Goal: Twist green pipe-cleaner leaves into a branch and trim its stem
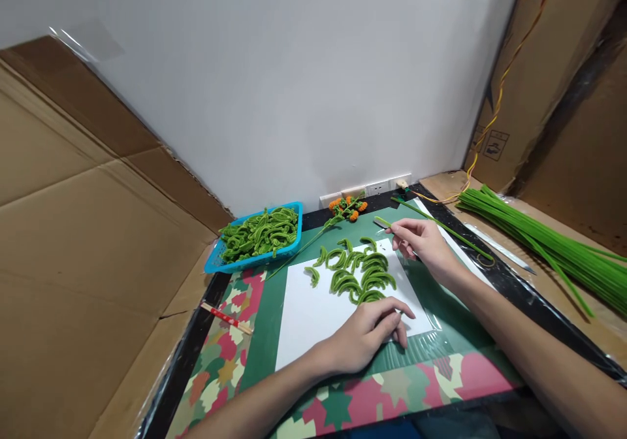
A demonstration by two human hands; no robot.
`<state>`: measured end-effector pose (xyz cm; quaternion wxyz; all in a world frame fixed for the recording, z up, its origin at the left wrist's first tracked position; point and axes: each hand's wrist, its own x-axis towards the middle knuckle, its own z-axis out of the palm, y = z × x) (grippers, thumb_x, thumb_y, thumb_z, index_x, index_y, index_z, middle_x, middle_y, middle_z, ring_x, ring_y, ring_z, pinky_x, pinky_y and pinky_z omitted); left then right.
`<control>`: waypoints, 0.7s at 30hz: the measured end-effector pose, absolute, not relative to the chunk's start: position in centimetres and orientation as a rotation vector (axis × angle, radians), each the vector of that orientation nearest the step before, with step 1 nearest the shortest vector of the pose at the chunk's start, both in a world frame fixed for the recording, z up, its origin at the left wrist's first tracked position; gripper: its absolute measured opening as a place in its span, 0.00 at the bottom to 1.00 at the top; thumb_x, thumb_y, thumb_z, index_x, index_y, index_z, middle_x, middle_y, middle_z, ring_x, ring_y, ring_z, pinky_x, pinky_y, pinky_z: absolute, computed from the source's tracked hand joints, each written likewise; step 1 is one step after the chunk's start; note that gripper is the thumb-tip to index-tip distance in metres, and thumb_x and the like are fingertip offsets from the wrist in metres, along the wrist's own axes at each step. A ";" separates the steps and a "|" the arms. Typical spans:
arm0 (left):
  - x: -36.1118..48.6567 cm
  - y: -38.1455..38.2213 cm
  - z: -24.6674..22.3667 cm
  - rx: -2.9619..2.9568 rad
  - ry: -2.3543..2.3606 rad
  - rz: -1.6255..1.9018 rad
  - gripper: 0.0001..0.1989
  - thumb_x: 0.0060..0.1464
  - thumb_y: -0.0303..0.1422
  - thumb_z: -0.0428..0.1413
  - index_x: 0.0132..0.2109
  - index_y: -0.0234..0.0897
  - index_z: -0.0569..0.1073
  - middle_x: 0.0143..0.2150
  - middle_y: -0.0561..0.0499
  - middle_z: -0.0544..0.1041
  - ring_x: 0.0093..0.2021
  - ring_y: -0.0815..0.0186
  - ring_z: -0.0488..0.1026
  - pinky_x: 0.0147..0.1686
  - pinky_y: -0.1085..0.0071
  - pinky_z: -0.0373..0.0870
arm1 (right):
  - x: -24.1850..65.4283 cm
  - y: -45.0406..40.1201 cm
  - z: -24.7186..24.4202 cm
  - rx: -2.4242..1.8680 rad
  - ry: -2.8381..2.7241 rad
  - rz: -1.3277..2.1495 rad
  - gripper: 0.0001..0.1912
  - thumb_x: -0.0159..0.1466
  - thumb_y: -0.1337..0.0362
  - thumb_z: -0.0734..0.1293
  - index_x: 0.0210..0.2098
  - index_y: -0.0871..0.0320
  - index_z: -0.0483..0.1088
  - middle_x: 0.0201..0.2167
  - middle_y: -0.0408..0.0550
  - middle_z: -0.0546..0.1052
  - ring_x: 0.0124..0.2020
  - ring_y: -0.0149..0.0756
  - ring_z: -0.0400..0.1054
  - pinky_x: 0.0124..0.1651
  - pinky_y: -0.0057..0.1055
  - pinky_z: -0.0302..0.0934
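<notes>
Looking down from the head camera, the right hand [424, 243] is raised over the green mat [441, 308], its fingers [398, 233] pinched shut on a short green pipe-cleaner piece [383, 221] that sticks out toward the wall. The left hand [365, 334] lies flat on the white sheet [313, 321], its fingers spread loosely and holding nothing, fingertips touching the nearest curl in a pile of curled green pieces [355, 270] on the far part of the sheet. Behind the pile lies a stem with orange blossoms [347, 208], just beside a blue basket [255, 256] filled with more green curls. A long straight green stem [441, 228] lies on the surface past the right hand. Well off to the right rests a bundle of green pipe cleaners [543, 240]. A red-and-white stick [225, 318] lies on the patterned border at the left.
</notes>
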<state>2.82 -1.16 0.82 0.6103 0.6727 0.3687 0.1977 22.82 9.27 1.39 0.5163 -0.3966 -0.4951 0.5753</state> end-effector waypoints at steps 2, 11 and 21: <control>3.2 -0.5 0.6 1.574 0.830 0.471 0.22 0.75 0.49 0.48 0.56 0.35 0.75 0.35 0.47 0.80 0.39 0.61 0.76 0.47 0.67 0.70 | 22.9 9.5 1.2 -0.986 -1.212 1.342 0.25 0.58 0.41 0.76 0.33 0.59 0.80 0.23 0.46 0.77 0.17 0.28 0.58 0.20 0.27 0.47; 4.0 -0.9 0.5 2.244 0.839 0.390 0.16 0.76 0.35 0.45 0.60 0.38 0.74 0.46 0.43 0.81 0.48 0.57 0.76 0.55 0.62 0.69 | 23.9 10.4 0.2 -1.133 -1.255 1.092 0.24 0.57 0.43 0.75 0.33 0.60 0.83 0.29 0.50 0.81 0.25 0.33 0.61 0.27 0.30 0.51; 4.2 -2.4 0.4 2.546 0.699 0.405 0.16 0.74 0.33 0.49 0.61 0.36 0.74 0.54 0.37 0.77 0.52 0.53 0.75 0.53 0.58 0.71 | 24.7 10.5 0.0 -1.190 -1.343 0.992 0.21 0.61 0.45 0.74 0.34 0.59 0.83 0.31 0.50 0.83 0.31 0.38 0.69 0.35 0.33 0.59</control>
